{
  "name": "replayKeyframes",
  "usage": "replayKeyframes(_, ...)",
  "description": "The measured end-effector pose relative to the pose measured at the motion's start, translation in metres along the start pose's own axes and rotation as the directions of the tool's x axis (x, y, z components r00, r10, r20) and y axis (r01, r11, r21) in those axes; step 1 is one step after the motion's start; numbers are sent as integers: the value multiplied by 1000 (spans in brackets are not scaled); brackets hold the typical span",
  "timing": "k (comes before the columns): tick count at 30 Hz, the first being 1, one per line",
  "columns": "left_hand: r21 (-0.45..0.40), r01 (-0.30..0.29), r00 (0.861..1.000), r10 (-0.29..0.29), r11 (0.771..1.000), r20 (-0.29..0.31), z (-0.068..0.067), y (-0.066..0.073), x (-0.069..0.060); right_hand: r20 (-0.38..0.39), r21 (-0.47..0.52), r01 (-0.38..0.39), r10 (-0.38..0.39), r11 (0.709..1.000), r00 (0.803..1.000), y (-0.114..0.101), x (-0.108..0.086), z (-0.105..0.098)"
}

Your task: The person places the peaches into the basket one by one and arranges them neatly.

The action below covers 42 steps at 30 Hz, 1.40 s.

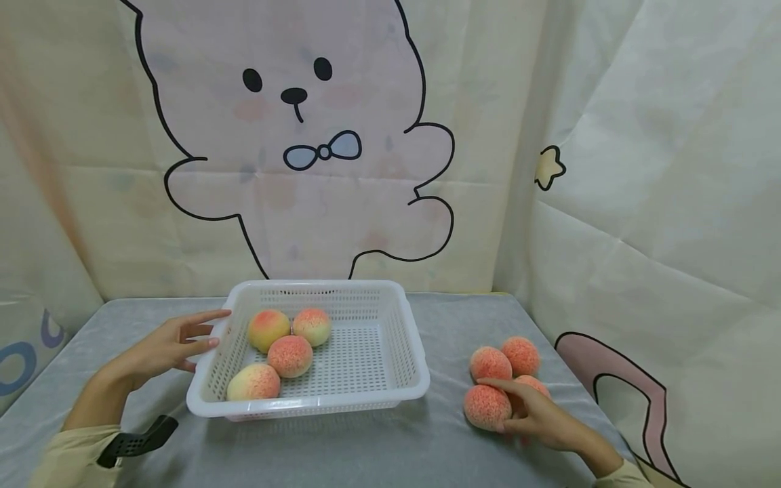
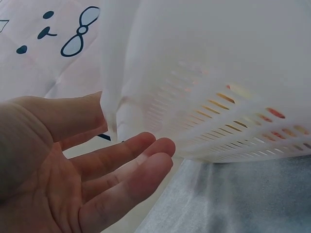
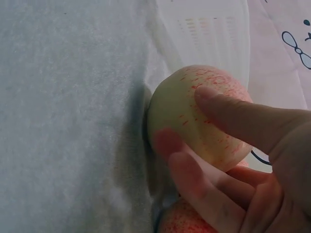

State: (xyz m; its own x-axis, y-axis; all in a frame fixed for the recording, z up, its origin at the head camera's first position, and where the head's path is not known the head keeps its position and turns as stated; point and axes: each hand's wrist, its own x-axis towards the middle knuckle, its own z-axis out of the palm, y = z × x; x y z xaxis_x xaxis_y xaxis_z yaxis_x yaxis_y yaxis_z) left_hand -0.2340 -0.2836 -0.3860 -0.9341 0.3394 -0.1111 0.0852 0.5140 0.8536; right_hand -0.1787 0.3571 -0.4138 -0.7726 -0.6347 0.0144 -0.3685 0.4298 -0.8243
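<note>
A white plastic basket with slotted walls stands on the table, with several peaches inside, one of them near the middle of the group. My left hand is at the basket's left side, its fingertips touching the rim. In the left wrist view the fingers look relaxed beside the basket wall. To the right, my right hand grips a peach lying on the cloth. The right wrist view has thumb and fingers round that pale, red-speckled peach.
Other peaches, such as the one at the back, sit close around the gripped peach. A grey cloth covers the table. Behind it hangs a curtain printed with a cartoon bear.
</note>
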Motion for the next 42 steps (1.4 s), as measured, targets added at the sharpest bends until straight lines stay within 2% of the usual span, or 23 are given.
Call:
replayKeyframes(4, -8, -3, 1000, 4, 1000, 4, 0, 1, 0, -4, 18, 34, -34, 999, 999, 0, -1, -1)
replayKeyframes(11, -17, -16, 1000, 16, 1000, 7, -1, 0, 0, 19, 165, 26, -29, 986, 999, 3, 1, -4)
replayKeyframes(18, -25, -8, 1000, 8, 1000, 10, 0, -1, 0, 15, 223, 65, -70, 973, 997, 3, 2, -6)
replayKeyframes(21, -29, -3, 1000, 3, 1000, 12, 0, -1, -1, 16, 250, 56, -62, 967, 998, 0, 3, -7)
replayKeyframes(26, -31, 4, 1000, -4, 999, 18, 1, 0, 0, 20, 264, 43, -50, 964, 999, -4, 6, -10)
replayKeyframes(34, -20, 20, 1000, -20, 1000, 13, 1, 0, 1, -28, 189, 0, 6, 982, 1000, -13, 9, -11)
replayKeyframes(40, -18, 18, 1000, -18, 1000, 14, 1, 0, 1, -31, 229, 69, -64, 971, 998, -18, 19, -14)
replayKeyframes(42, -22, 13, 1000, -13, 1000, 17, 0, -1, 1, -27, 230, 71, -66, 971, 997, -21, 22, -16)
